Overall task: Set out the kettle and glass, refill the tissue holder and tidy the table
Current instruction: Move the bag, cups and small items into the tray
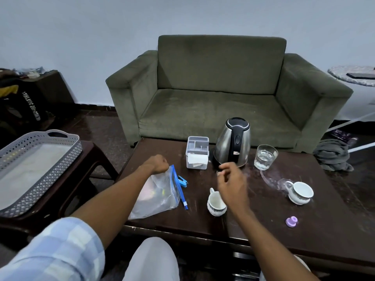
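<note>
A steel kettle (233,145) with a black handle stands at the back of the dark wooden table (263,216). A clear glass (264,157) sits just right of it. A grey tissue holder (197,152) with white tissue showing at its front stands left of the kettle. My left hand (157,164) is closed on the top edge of a clear zip bag (156,196) with a blue seal, lifting that corner. My right hand (232,181) hovers in front of the kettle, fingers loosely curled, holding nothing visible.
A white cup (216,203) stands below my right hand; another cup (300,192) lies on its side at the right. A purple cap (291,221) lies near the front. A grey perforated tray (38,169) rests on a stool at left. Behind the table stands a green sofa (223,92), with a grey cloth (331,155) at the table's right corner.
</note>
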{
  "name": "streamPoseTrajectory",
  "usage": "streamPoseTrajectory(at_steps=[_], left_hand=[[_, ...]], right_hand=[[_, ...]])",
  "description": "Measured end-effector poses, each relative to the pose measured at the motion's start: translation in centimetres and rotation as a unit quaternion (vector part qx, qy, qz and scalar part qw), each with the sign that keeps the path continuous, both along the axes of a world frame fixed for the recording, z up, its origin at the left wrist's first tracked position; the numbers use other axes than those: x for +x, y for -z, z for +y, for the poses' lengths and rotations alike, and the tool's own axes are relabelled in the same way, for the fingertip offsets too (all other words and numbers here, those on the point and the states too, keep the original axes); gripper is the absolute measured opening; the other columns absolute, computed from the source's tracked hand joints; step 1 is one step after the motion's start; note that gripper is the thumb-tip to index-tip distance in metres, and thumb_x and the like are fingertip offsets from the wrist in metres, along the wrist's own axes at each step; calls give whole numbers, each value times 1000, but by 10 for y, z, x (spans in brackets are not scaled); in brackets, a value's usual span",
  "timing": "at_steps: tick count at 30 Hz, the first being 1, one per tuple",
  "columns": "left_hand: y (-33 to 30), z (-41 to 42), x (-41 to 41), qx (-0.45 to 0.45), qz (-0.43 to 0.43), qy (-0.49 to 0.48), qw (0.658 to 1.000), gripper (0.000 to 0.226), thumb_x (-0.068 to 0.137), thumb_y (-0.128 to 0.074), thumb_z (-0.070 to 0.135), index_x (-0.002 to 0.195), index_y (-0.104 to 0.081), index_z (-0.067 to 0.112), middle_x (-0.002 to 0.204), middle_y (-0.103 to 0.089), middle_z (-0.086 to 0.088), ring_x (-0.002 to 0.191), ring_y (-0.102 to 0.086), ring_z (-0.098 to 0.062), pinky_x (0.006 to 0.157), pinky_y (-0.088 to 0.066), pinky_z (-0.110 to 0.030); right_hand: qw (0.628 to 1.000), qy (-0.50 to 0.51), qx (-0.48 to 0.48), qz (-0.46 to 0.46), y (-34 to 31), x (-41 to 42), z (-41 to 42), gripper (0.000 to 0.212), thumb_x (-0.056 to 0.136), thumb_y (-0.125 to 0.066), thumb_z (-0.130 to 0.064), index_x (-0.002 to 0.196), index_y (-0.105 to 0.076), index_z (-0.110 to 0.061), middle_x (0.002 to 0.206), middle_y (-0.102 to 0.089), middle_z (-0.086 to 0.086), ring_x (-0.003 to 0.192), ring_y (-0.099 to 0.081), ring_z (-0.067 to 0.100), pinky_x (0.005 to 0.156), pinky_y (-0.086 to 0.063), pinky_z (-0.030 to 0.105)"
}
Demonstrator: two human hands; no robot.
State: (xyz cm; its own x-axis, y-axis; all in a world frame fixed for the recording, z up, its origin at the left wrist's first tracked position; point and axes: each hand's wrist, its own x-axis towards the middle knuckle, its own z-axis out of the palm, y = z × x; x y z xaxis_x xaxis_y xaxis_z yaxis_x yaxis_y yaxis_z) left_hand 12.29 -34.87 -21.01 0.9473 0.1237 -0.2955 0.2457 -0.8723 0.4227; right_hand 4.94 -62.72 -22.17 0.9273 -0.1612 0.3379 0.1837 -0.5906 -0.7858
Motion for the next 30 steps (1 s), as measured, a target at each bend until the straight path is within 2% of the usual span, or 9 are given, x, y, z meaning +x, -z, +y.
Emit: streamPoseTrajectory(at_steps=[2, 4, 8, 11, 15, 18, 22, 25, 30], left_hand=[[8, 8, -4, -49, -14, 1, 999, 29, 88, -53, 1, 99, -78, 12, 101, -71, -11, 99, -66, -29, 92, -54, -31], [12, 13, -8, -85, -37, 7, 996, 30, 89, -59, -4, 105, -81, 8, 97, -75, -10, 94, -69, -26, 85, -54, -30], [6, 19, -19, -196, -108, 25, 974, 21, 90, -65, -8, 100, -81, 2, 94, -79, -15, 81, -64, -14, 79, -51, -27], [-8, 21, -27, -297, -166, 13, 940, 17, 92, -66, -9, 99, -77, 2, 90, -76, -8, 79, -64, -9, 77, -53, -24], [-29, 28, -35, -383, -199, -34, 902, 23, 96, -60, -13, 102, -73, 4, 92, -72, -12, 77, -64, -13, 75, -53, -25], [-40, 35, -41, -389, -223, -29, 893, 19, 96, -62, -11, 110, -72, -3, 95, -70, -17, 80, -64, -16, 72, -55, -20], [-49, 35, -50, -400, -235, -23, 885, 22, 95, -74, 6, 116, -72, -2, 102, -75, -19, 86, -69, -18, 76, -58, -25], [-50, 35, -57, -407, -201, -12, 891, 20, 93, -77, 12, 110, -75, 2, 100, -79, -15, 88, -74, -18, 81, -59, -31], [-53, 33, -59, -421, -226, -22, 878, 17, 93, -75, 3, 108, -75, -5, 106, -80, -16, 94, -72, -19, 79, -59, -20]], right_hand=[[994, -84, -14, 73, 8, -4, 18, 17, 91, -62, -11, 105, -69, -18, 84, -70, -5, 75, -67, 13, 79, -57, 34], [978, -140, -15, 153, 11, -6, 35, 21, 90, -67, -18, 110, -69, -18, 88, -72, -4, 76, -67, 10, 84, -58, 34], [949, -194, -11, 248, 14, 2, 63, 71, 84, -78, -46, 145, -54, -18, 138, -64, 0, 125, -62, 18, 110, -49, 37], [937, -212, 53, 274, 9, 11, 77, 90, 77, -82, -58, 151, -46, -22, 139, -63, -4, 130, -60, 17, 111, -47, 37], [941, -217, 88, 244, -3, 26, 81, 65, 78, -88, -43, 130, -59, -17, 91, -64, -7, 85, -62, 12, 79, -52, 28], [920, -274, 125, 250, -17, 36, 72, 41, 81, -89, -25, 105, -71, 2, 74, -61, -1, 67, -55, 13, 61, -47, 23], [919, -275, 180, 220, -36, 39, 61, 29, 84, -85, -14, 92, -67, 7, 77, -64, 9, 69, -58, 18, 60, -49, 26], [918, -251, 234, 198, -48, 33, 52, 27, 85, -84, -12, 97, -66, 4, 83, -74, 15, 68, -65, 19, 55, -53, 27], [936, -266, 204, 107, -69, 26, 30, 21, 92, -74, -11, 108, -65, -22, 100, -73, 15, 85, -75, 29, 59, -54, 28]])
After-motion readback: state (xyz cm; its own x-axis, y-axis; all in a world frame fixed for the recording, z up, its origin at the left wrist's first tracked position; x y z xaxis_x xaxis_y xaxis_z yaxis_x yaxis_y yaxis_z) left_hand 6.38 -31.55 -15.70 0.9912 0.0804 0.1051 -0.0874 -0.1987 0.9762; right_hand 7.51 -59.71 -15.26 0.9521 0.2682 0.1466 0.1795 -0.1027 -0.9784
